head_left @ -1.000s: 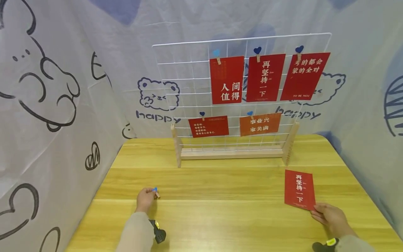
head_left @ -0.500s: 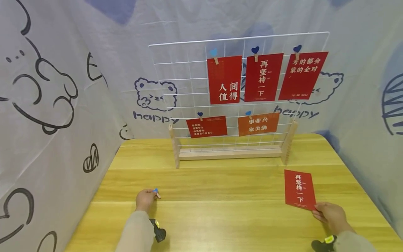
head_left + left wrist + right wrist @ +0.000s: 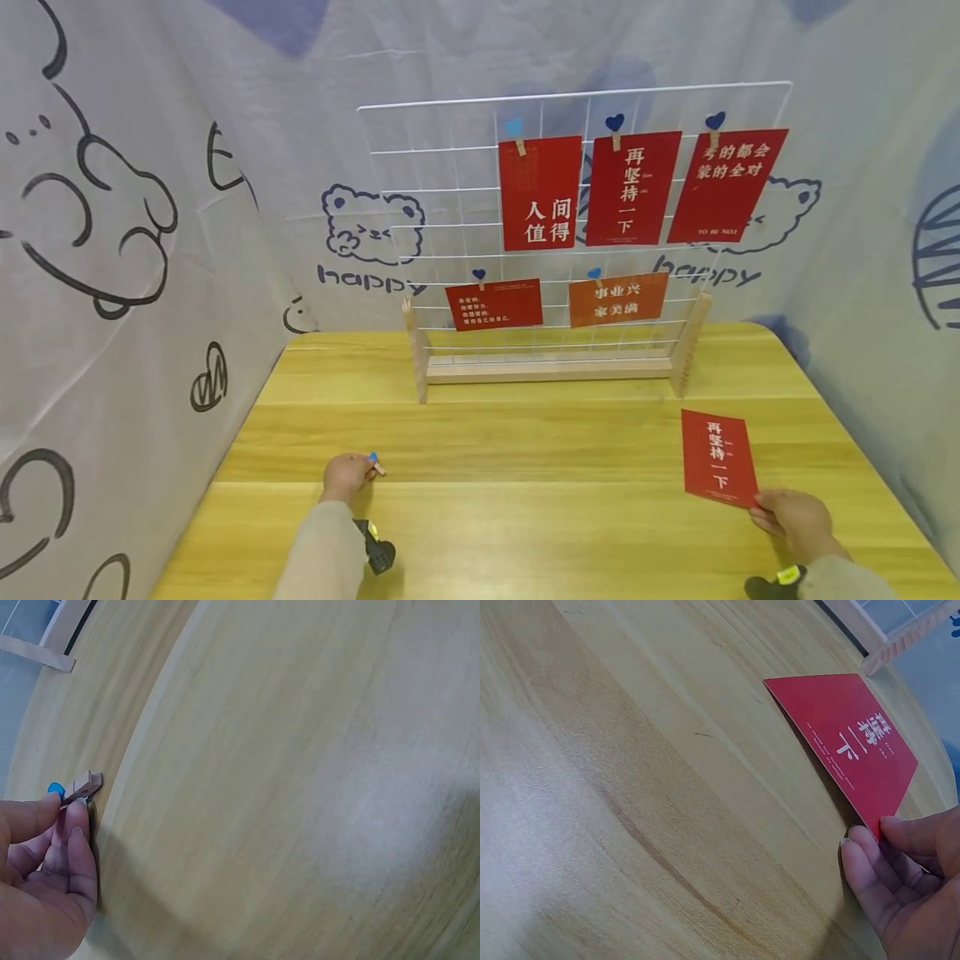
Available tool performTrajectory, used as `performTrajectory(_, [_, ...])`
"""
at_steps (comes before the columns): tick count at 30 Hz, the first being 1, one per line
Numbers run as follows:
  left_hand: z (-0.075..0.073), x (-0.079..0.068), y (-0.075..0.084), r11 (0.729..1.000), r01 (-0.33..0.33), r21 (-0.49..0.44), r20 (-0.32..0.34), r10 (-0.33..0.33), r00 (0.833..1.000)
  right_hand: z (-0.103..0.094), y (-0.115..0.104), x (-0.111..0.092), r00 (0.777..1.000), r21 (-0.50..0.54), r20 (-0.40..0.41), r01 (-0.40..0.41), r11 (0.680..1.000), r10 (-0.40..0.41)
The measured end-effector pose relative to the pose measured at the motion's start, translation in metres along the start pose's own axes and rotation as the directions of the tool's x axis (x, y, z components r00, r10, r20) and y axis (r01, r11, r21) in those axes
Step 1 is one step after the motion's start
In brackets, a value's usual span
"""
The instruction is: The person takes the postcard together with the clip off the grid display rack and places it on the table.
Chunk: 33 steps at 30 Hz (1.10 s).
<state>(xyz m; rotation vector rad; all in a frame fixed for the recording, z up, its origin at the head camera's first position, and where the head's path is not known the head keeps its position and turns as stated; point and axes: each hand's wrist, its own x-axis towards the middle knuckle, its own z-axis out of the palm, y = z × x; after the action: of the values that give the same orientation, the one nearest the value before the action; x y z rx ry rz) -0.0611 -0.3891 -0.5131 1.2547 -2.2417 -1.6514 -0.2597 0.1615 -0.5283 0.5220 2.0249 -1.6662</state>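
Observation:
My left hand [image 3: 347,477] pinches a small wooden clothespin [image 3: 84,782] with a blue heart on its end, low over the left part of the table. In the left wrist view, thumb and fingertips meet at the heart end and the wooden tip points away. On the right, my right hand [image 3: 799,518] holds a red card [image 3: 718,457] with white Chinese characters by its near right corner, between thumb and fingers. The right wrist view shows the card tilted, its near edge raised off the wood. Behind both hands stands a white wire grid rack [image 3: 450,208] on a wooden base.
Red cards [image 3: 633,188] hang in the rack's upper row and a red and an orange card [image 3: 618,300] in the lower row, held by heart clothespins. The wooden table [image 3: 510,517] has curtains [image 3: 247,167] with cartoon drawings at its back and sides.
Both hands keep their holds and stay nearly in place. The whole head view shifts slightly, and the red card in my right hand appears a little lower and farther right.

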Motion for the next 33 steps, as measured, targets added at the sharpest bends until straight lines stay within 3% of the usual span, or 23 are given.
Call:
performTrajectory(13, [-0.001,-0.001,-0.001,1.000,0.014,-0.024,0.034,-0.013,0.999,-0.012,0.004,-0.001,0.997,0.066,-0.068,-0.033,0.997,0.037])
performTrajectory(16, [-0.002,0.001,-0.002,1.000,0.006,-0.001,0.045,-0.006,0.999,-0.017,0.003,-0.001,0.999,0.041,-0.035,-0.025,0.999,0.027])
performTrajectory(23, [-0.005,0.002,0.004,0.997,0.054,-0.050,0.094,-0.049,0.994,-0.027,0.000,0.000,0.995,-0.071,0.100,0.005,0.997,0.002])
performTrajectory(26, [-0.009,-0.003,0.011,0.999,0.043,-0.002,0.111,-0.043,0.993,-0.030,-0.004,-0.001,0.992,-0.072,0.122,0.000,0.997,0.009])
performTrajectory(33, [-0.016,-0.006,0.015,1.000,0.020,0.014,0.153,-0.022,0.988,-0.026,-0.014,-0.008,0.987,-0.034,0.158,0.009,0.999,-0.003])
